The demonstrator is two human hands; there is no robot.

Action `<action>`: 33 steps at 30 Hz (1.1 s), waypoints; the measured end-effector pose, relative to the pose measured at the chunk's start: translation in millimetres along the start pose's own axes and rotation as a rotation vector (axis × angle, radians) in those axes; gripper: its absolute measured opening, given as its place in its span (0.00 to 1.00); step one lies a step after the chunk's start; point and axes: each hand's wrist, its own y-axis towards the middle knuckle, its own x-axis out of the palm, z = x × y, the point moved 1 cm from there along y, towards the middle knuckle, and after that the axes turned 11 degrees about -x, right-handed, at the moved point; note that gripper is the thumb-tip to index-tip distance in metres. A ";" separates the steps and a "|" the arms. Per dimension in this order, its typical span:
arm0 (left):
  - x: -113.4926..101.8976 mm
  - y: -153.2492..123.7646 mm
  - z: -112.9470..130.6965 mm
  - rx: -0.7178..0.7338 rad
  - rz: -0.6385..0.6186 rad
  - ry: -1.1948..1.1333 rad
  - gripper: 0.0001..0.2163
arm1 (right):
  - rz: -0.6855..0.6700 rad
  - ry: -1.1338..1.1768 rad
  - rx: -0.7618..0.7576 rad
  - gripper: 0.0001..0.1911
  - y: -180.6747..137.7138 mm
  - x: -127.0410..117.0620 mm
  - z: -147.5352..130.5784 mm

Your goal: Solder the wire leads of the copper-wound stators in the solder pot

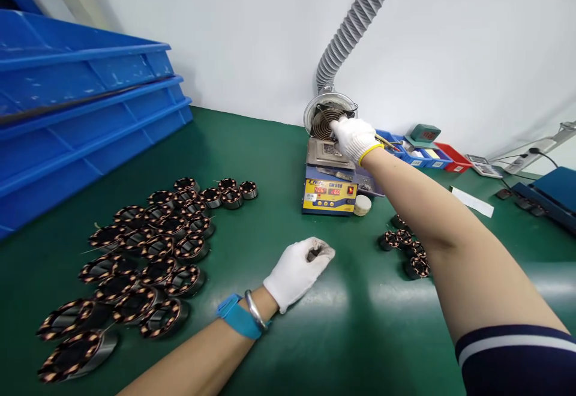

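My left hand (297, 271), in a white glove, rests on the green mat (270, 162) with its fingers curled round a small dark part, likely a coil piece. My right hand (354, 137), also gloved, reaches over the solder pot (330, 183) and is closed on something held at the round wire-guarded fan (327, 117); what it grips is hidden. Several copper-wound stator coils (148, 252) lie spread at the left. A smaller cluster of coils (405, 246) sits under my right forearm.
Stacked blue trays (81, 114) fill the left edge. A grey flexible duct (355, 18) rises from the fan. Small blue and red bins (427, 156), a calculator (483, 168), a white paper strip (472, 201) and a blue device (553, 195) lie at the right.
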 end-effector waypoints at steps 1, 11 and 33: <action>-0.2 -0.2 0.7 -0.001 -0.004 0.006 0.08 | -0.007 -0.011 -0.006 0.19 0.9 1.9 -1.9; -1.4 -1.5 4.3 -0.007 -0.014 0.009 0.08 | -0.035 -0.070 -0.008 0.19 1.4 -3.4 -9.7; -8.0 0.1 -9.9 0.268 0.388 0.130 0.31 | -0.249 1.403 0.084 0.26 -161.4 14.2 -118.6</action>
